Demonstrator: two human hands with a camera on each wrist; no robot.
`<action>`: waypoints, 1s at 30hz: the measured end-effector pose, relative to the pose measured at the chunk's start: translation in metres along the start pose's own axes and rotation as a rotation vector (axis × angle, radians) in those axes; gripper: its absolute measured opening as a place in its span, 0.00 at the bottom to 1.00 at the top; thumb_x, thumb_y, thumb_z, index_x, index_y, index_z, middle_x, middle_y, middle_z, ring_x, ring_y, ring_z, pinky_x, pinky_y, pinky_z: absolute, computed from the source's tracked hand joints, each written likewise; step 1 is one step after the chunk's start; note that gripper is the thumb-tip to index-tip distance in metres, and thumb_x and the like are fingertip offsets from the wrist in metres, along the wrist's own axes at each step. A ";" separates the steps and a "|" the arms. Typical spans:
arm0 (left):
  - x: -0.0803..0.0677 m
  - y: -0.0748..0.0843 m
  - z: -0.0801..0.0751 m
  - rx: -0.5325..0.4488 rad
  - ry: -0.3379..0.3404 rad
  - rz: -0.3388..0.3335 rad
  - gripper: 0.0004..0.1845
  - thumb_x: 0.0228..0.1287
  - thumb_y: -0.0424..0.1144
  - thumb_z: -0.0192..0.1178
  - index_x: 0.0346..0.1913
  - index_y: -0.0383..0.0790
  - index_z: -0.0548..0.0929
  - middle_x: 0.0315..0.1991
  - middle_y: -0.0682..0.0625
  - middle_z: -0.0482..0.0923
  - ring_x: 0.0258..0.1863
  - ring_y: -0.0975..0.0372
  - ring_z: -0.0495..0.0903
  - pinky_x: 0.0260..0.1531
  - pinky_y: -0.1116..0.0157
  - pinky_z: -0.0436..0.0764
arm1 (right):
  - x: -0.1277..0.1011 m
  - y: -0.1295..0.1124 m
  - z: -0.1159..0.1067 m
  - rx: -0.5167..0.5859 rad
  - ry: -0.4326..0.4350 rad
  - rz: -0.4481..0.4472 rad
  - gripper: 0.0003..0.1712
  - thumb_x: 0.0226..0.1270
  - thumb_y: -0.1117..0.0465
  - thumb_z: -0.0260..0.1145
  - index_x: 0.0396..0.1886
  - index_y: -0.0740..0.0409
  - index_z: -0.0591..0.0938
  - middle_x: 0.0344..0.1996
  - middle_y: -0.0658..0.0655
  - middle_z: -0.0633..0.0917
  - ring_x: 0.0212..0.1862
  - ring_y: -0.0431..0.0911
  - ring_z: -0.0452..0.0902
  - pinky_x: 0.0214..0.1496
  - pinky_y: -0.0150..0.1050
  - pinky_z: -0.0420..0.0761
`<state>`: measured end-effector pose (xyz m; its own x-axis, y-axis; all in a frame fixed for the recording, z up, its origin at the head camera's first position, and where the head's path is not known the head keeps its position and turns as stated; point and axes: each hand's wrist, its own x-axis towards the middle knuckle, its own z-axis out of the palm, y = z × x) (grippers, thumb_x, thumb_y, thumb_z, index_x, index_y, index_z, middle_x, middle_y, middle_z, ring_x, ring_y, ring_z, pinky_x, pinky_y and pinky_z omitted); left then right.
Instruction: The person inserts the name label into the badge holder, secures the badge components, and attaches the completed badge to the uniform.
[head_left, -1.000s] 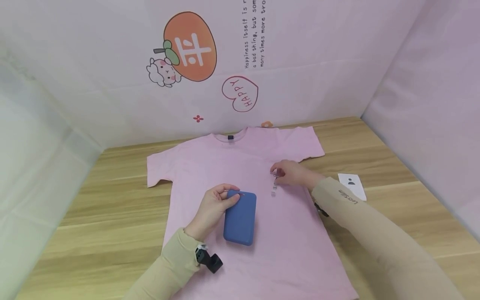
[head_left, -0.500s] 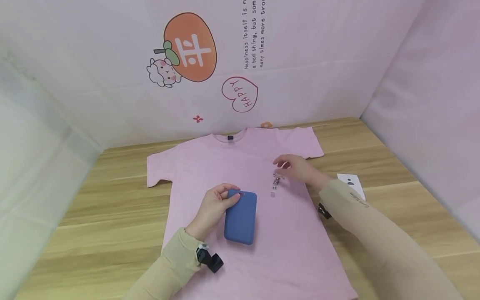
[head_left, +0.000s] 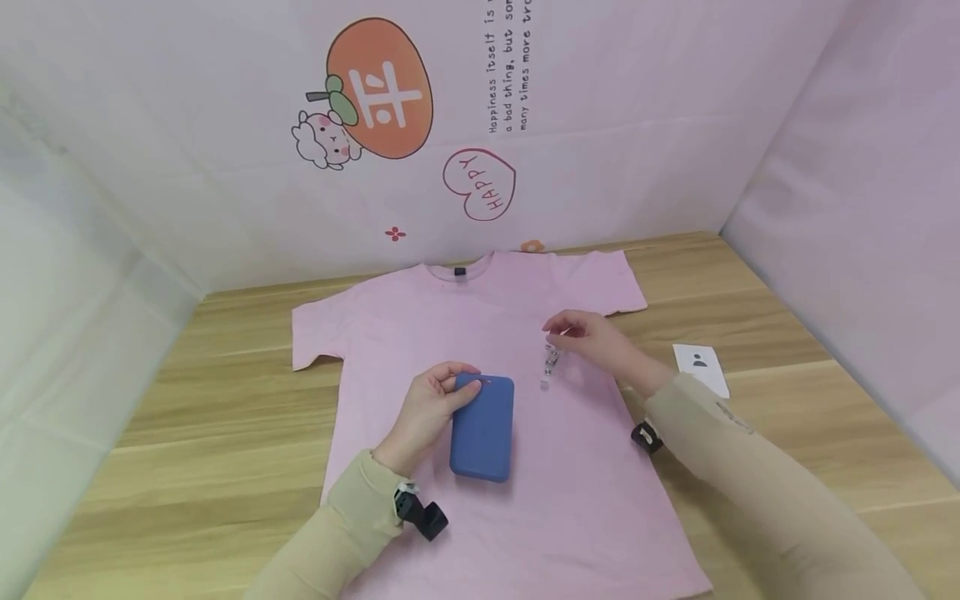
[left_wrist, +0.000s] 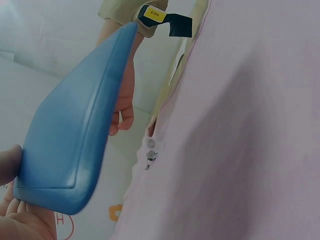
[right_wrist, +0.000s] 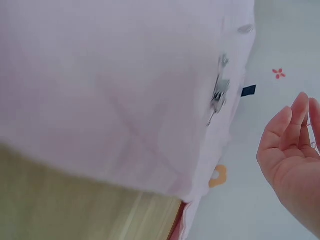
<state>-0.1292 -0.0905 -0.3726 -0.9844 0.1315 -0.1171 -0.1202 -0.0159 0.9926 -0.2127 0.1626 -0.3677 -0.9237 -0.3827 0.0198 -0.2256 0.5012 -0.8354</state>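
A blue rectangular case [head_left: 482,429] with rounded corners and a small slot near its top edge is tilted above the pink T-shirt [head_left: 420,325]. My left hand [head_left: 431,404] pinches its upper left corner between thumb and fingers. In the left wrist view, the blue case [left_wrist: 75,120] shows its thick side and a seam. A small metal clip [head_left: 551,360] with a clear strap lies on the shirt, right of the case. Just above that clip hovers my right hand [head_left: 588,337], fingers loosely bent. The right wrist view shows this hand [right_wrist: 295,155] apart from the clip [right_wrist: 219,95].
The shirt lies spread on a wooden table [head_left: 202,417], sleeves out. To the right, beside my forearm, is a white card [head_left: 702,368] with dark marks. Printed white cloth walls [head_left: 600,108] stand behind the table and on both sides.
My right hand has let go of the clip and risen slightly off it; the clip stays on the shirt. My left hand still holds the blue case in nearly the same place.
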 end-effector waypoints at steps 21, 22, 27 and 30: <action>0.010 -0.005 0.005 0.006 0.073 0.010 0.14 0.61 0.28 0.60 0.49 0.26 0.77 0.29 0.53 0.84 0.29 0.68 0.78 0.34 0.72 0.75 | -0.021 -0.024 0.032 0.298 -0.106 -0.011 0.17 0.69 0.66 0.58 0.52 0.76 0.73 0.41 0.69 0.79 0.42 0.46 0.78 0.44 0.30 0.81; 0.010 -0.004 0.005 0.003 0.075 0.011 0.14 0.61 0.28 0.60 0.49 0.25 0.77 0.30 0.53 0.84 0.29 0.68 0.78 0.34 0.72 0.75 | -0.022 -0.026 0.034 0.300 -0.110 -0.015 0.17 0.69 0.66 0.58 0.51 0.76 0.73 0.41 0.70 0.79 0.41 0.46 0.78 0.44 0.30 0.81; 0.009 -0.005 0.007 -0.011 0.088 0.014 0.14 0.61 0.28 0.60 0.49 0.25 0.77 0.32 0.50 0.85 0.29 0.68 0.79 0.36 0.71 0.76 | -0.026 -0.034 0.043 0.292 -0.130 -0.050 0.16 0.69 0.66 0.57 0.51 0.74 0.73 0.40 0.66 0.80 0.40 0.48 0.79 0.44 0.32 0.81; 0.009 -0.005 0.007 -0.014 0.096 0.014 0.12 0.61 0.28 0.60 0.47 0.27 0.78 0.32 0.49 0.85 0.29 0.68 0.79 0.36 0.71 0.76 | -0.027 -0.037 0.047 0.297 -0.128 -0.068 0.15 0.67 0.67 0.59 0.49 0.73 0.74 0.36 0.60 0.80 0.38 0.46 0.78 0.43 0.32 0.81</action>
<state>-0.1365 -0.0825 -0.3781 -0.9937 0.0355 -0.1060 -0.1071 -0.0313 0.9938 -0.1649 0.1177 -0.3629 -0.8589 -0.5113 0.0282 -0.1685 0.2303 -0.9584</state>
